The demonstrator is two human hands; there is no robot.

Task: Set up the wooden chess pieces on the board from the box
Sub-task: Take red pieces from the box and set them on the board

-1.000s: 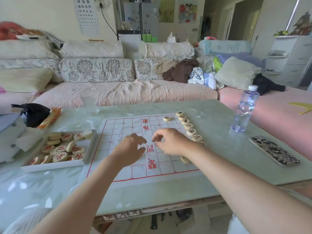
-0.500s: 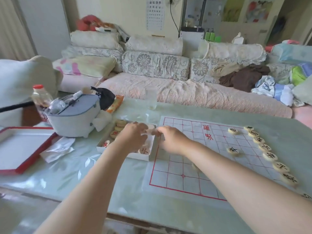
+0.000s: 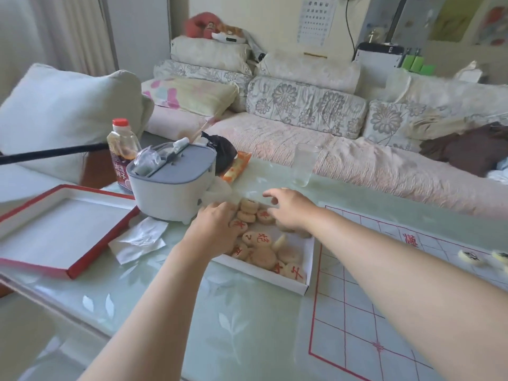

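Step in hand, as judged: fetching the next wooden pieces (image 3: 260, 241) from the box (image 3: 264, 280) for the board (image 3: 354, 312). Both hands are over the box, which sits on the counter (image 3: 233, 334) just beside the board's left edge. Left hand (image 3: 217, 229) lies knuckles-up on the near-left part of the heap, fingers (image 3: 223, 213) bent down among the discs. The tips are hidden, so it cannot be told whether a piece is gripped. Right hand (image 3: 288, 210) hovers at the far end of the box, fingers (image 3: 270, 194) loosely spread and released, nothing held. Pieces in the box lie heaped, some overlapping, one tilted on edge, several showing red characters. Two black-lettered pieces (image 3: 470, 256) lie on the board at the right edge of view. Advice: one disc per hand, pinched by the rim rather than the face, top discs first so the heap does not shift. Read the character before lifting, to save re-sorting on the board. Risk: the box walls are shallow, so a dragged disc could ride over them. White bin (image 3: 170, 193) and glass (image 3: 303, 165) stand close behind the box, so reaches should stay short.
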